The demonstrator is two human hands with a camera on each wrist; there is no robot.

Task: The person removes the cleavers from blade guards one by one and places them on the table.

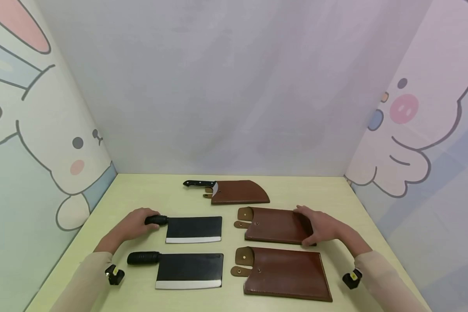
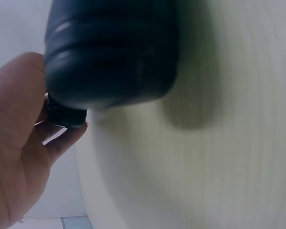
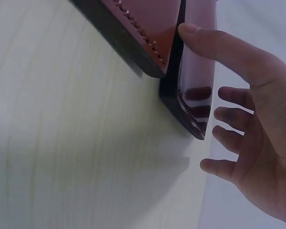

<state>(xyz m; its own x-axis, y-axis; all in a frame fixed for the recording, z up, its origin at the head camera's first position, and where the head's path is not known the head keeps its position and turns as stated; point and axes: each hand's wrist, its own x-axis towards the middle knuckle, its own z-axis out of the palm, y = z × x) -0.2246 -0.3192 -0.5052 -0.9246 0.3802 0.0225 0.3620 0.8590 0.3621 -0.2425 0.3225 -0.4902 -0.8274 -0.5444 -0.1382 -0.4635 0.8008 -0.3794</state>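
Observation:
My left hand (image 1: 134,223) holds the black ribbed handle of the farther cleaver (image 1: 194,227), thumb on the near side and fingers on the far side. This cleaver lies flat, its dark blade pointing right. In the left wrist view, the handle's end (image 2: 66,114) shows between thumb and fingers. On the right, my right hand (image 1: 320,225) is spread over the right end of the farther brown leather sheath (image 1: 274,224). The right wrist view shows the thumb at this sheath's edge (image 3: 198,102) and the other fingers extended and spaced apart.
A second cleaver (image 1: 190,269) lies nearer on the left, and a second brown sheath (image 1: 288,274) nearer on the right. At the back, a black-handled knife (image 1: 199,183) sits in its brown sheath (image 1: 239,192). Walls border the pale table (image 1: 148,195) at back and sides.

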